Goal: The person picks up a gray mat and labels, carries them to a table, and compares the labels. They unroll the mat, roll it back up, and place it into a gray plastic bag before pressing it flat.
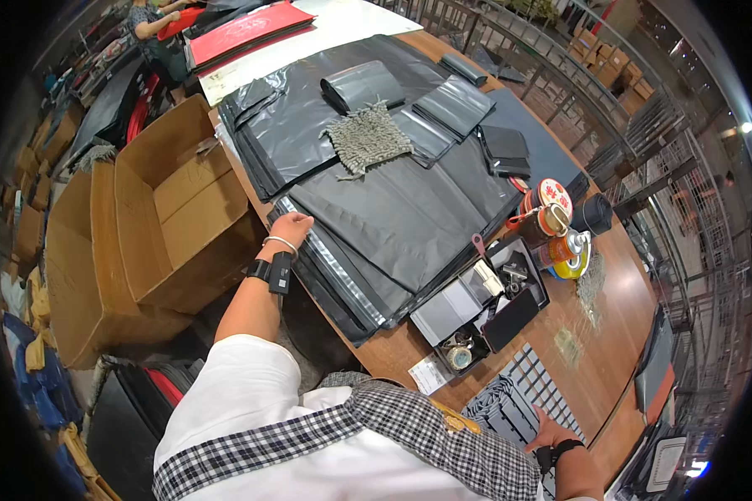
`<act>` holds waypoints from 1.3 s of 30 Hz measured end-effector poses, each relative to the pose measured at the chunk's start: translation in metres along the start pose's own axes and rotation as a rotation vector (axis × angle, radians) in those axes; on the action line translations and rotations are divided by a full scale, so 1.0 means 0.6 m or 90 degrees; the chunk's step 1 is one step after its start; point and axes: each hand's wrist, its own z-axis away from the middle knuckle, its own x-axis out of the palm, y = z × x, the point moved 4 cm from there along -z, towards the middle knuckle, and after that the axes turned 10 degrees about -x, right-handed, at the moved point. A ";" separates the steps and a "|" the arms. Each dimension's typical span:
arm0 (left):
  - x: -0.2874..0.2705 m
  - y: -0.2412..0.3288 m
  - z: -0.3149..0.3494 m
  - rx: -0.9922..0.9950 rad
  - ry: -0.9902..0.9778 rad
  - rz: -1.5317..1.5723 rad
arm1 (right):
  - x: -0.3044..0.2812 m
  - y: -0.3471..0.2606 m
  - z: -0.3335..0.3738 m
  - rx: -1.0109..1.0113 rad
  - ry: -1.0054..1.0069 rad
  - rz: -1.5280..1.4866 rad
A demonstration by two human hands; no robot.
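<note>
My left hand (291,228) is at the near left edge of a stack of large black plastic bags (376,225), its fingers closed on the edge of the top bag. A white bangle and a black wrist device are on that wrist. At the lower right, my right hand (551,432) lies with fingers apart on a folded black-and-white striped fabric piece (503,409), beside a grid-patterned piece (547,384). On the bags rests a grey-green shaggy piece of mat (368,140). Folded black plastic bags (453,107) lie beyond it.
A divided box (485,305) of small tools stands right of the bags. Near it are cans (558,249) and a black roll (593,214). Open cardboard boxes (180,213) stand left of the table. A person (152,33) handles red items at the far left. Metal railings run along the right.
</note>
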 end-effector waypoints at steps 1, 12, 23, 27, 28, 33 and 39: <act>0.007 0.009 0.011 0.012 -0.009 -0.013 | -0.001 0.000 0.002 -0.009 -0.007 -0.015; -0.015 0.173 -0.032 0.139 -0.082 -0.153 | 0.005 0.006 0.014 -0.041 0.086 -0.082; -0.023 0.335 -0.477 -0.068 -0.116 0.030 | 0.044 -0.062 0.082 0.165 0.371 0.075; -0.022 0.405 -0.625 0.002 -0.071 0.002 | 0.098 -0.050 0.075 0.315 0.403 0.078; 0.010 0.430 -0.623 -0.005 0.001 -0.018 | 0.123 -0.056 0.086 0.347 0.392 0.058; -0.015 0.426 -0.723 -0.123 0.040 0.128 | 0.156 -0.051 0.085 0.429 0.536 -0.172; -0.055 0.425 -0.810 -0.140 -0.081 0.520 | 0.192 -0.028 0.037 0.303 0.625 -0.455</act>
